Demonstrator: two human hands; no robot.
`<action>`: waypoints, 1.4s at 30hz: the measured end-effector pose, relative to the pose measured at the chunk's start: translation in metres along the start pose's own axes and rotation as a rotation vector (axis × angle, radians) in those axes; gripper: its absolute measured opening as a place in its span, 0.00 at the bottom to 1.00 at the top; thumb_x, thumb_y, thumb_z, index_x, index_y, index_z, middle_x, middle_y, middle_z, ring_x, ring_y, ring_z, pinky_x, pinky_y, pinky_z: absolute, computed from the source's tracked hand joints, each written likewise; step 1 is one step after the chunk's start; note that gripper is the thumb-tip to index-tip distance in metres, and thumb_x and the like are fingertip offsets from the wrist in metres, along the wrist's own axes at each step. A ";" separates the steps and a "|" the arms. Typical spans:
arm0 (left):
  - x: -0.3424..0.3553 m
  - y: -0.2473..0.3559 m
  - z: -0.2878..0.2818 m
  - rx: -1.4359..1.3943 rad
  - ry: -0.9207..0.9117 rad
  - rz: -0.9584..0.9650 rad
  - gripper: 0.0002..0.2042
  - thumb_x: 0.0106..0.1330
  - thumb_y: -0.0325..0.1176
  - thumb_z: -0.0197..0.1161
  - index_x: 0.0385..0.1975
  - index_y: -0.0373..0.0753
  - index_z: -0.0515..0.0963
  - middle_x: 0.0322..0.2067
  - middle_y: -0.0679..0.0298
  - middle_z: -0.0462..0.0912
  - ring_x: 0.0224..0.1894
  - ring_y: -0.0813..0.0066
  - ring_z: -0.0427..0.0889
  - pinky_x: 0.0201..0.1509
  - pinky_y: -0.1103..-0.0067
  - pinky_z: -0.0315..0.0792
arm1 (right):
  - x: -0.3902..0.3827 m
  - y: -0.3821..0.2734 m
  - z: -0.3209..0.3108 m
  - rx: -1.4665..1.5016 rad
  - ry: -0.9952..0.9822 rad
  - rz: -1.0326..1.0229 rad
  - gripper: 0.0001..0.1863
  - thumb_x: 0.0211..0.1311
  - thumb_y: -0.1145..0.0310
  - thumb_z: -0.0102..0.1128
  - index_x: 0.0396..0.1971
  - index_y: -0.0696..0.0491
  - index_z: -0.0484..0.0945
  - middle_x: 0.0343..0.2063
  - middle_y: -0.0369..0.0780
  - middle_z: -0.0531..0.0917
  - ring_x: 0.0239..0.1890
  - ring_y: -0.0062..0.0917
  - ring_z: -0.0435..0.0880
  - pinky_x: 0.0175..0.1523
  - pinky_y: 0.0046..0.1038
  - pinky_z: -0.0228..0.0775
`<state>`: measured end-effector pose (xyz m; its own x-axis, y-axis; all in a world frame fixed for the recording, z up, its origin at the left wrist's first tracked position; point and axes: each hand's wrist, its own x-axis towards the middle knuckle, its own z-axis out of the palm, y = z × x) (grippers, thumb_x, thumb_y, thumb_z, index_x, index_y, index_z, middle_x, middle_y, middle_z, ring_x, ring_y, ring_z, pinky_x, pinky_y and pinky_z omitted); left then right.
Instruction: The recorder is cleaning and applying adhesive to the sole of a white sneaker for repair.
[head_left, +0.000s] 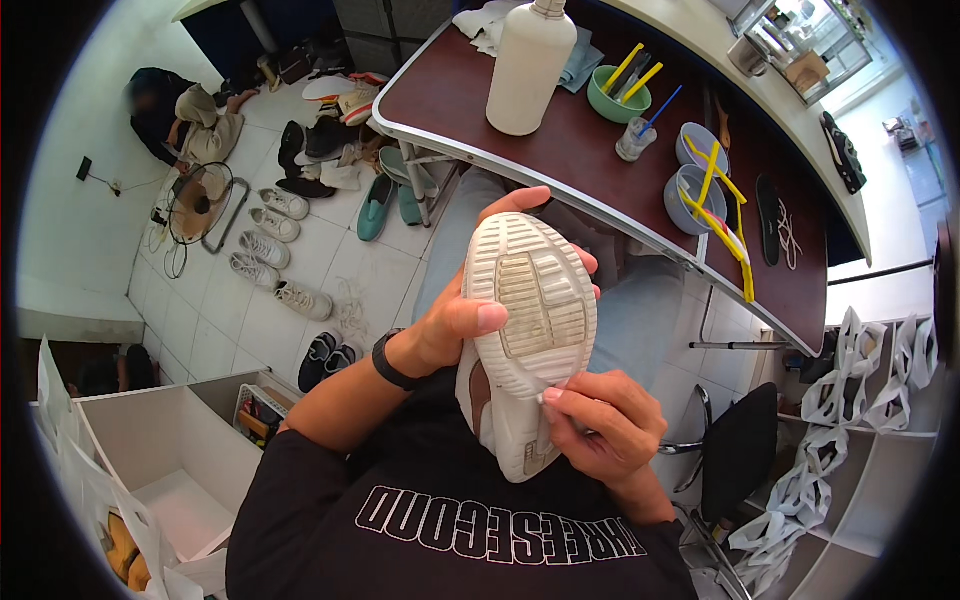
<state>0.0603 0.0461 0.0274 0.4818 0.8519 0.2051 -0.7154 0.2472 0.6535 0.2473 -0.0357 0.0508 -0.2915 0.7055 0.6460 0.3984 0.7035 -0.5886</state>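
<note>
A white sneaker [540,300] is held up over my lap with its ribbed sole facing me. The grooves in the middle of the sole look yellowish and worn. My left hand [452,318] grips the forefoot, thumb on the sole and fingers wrapped behind it. Lower down, my right hand [612,425] is closed in a pinch against the sole's right edge, near the middle of the shoe. A tiny whitish bit shows at its fingertips, too small to name.
On the dark red table [440,90] stand a big white bottle [532,75], a green bowl [608,104] with yellow-handled tools, a small glass [634,146] and grey bowls [682,215] with yellow strips. Several shoes [265,248] and a fan [200,205] stand on the floor; a person [185,115] sits far left.
</note>
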 end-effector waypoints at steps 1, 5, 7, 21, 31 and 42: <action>0.000 -0.001 0.000 -0.004 0.006 -0.001 0.54 0.49 0.46 0.70 0.74 0.47 0.41 0.56 0.44 0.74 0.59 0.49 0.78 0.64 0.56 0.74 | -0.001 0.000 0.000 -0.025 -0.009 -0.009 0.18 0.40 0.82 0.75 0.35 0.54 0.86 0.30 0.37 0.83 0.23 0.24 0.80 0.27 0.23 0.73; -0.001 -0.002 0.003 -0.004 0.047 -0.022 0.52 0.49 0.46 0.69 0.73 0.45 0.44 0.55 0.44 0.74 0.58 0.50 0.79 0.63 0.57 0.74 | -0.002 0.003 0.000 -0.055 -0.018 -0.030 0.18 0.39 0.82 0.75 0.35 0.54 0.86 0.31 0.37 0.82 0.23 0.24 0.79 0.26 0.23 0.73; -0.001 -0.006 0.004 0.016 0.055 -0.029 0.51 0.50 0.47 0.69 0.72 0.45 0.44 0.55 0.44 0.74 0.58 0.50 0.79 0.63 0.57 0.74 | -0.002 0.005 0.000 -0.061 -0.022 -0.084 0.19 0.37 0.83 0.74 0.35 0.54 0.86 0.32 0.37 0.82 0.23 0.24 0.79 0.26 0.24 0.73; 0.000 -0.013 0.007 0.049 0.061 -0.076 0.49 0.51 0.49 0.67 0.71 0.45 0.45 0.56 0.44 0.72 0.57 0.52 0.78 0.61 0.58 0.75 | 0.005 0.013 0.000 0.055 -0.066 -0.120 0.15 0.37 0.81 0.73 0.31 0.54 0.86 0.28 0.37 0.82 0.22 0.24 0.80 0.25 0.25 0.72; 0.000 -0.014 0.008 0.069 0.053 -0.069 0.49 0.52 0.50 0.68 0.71 0.45 0.45 0.55 0.45 0.72 0.58 0.52 0.78 0.61 0.57 0.75 | 0.006 0.014 -0.003 0.057 -0.080 -0.151 0.18 0.34 0.82 0.73 0.33 0.54 0.86 0.30 0.36 0.81 0.22 0.25 0.80 0.26 0.25 0.75; 0.002 -0.015 0.006 0.072 0.030 -0.044 0.48 0.53 0.50 0.68 0.70 0.45 0.46 0.55 0.44 0.72 0.57 0.53 0.78 0.61 0.58 0.75 | 0.003 0.022 -0.003 0.071 -0.027 -0.148 0.13 0.39 0.81 0.73 0.30 0.53 0.87 0.27 0.37 0.82 0.20 0.22 0.77 0.24 0.23 0.70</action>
<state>0.0752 0.0410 0.0223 0.4957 0.8548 0.1537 -0.6554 0.2520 0.7120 0.2575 -0.0182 0.0416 -0.3661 0.5951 0.7154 0.2869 0.8035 -0.5216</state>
